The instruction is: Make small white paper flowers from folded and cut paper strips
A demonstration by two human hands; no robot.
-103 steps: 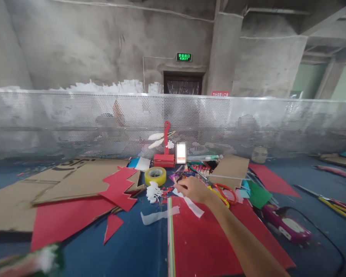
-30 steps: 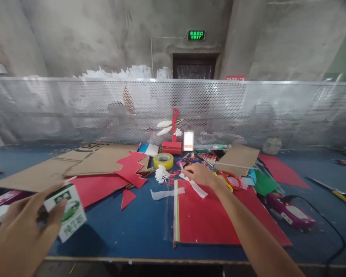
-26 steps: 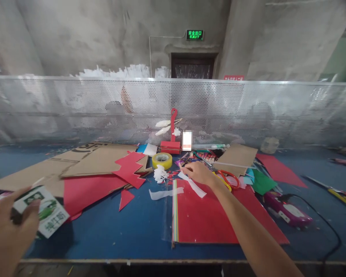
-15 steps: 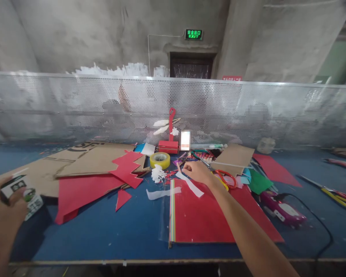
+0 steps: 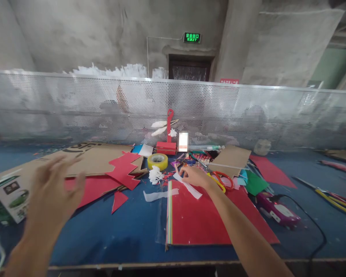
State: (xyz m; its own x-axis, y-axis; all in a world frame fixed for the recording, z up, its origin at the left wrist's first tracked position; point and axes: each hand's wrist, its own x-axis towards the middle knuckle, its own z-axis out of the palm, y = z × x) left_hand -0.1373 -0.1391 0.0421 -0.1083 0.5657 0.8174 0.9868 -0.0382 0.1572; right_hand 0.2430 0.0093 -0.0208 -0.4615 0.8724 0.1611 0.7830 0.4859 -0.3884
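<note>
My left hand point(image 5: 56, 190), somewhat blurred, is raised at the left with its fingers spread and nothing in it. Beside it stands a green and white carton point(image 5: 13, 198), partly cut off by the frame edge. My right hand point(image 5: 194, 177) reaches to the middle of the table with its fingers curled together. Its fingertips are at a white paper strip point(image 5: 190, 188) that lies over the red sheet point(image 5: 202, 217); whether they pinch anything is hidden. Another whitish strip point(image 5: 158, 195) lies to the left, partly on the blue tabletop. White paper cut-outs point(image 5: 156, 176) lie just behind it.
A yellow tape roll point(image 5: 157, 162) and a red paper stand point(image 5: 166, 148) are at the back. Red-handled scissors point(image 5: 225, 181) lie right of my hand; a purple corded device point(image 5: 278, 209) and long-bladed scissors point(image 5: 328, 194) are farther right. Cardboard point(image 5: 95, 159) covers the left. A perforated metal screen point(image 5: 127, 111) rises behind.
My left hand has let go of the carton and moved right, its fingers now spread. The right hand has lowered slightly onto the white strip. The view has shifted a little.
</note>
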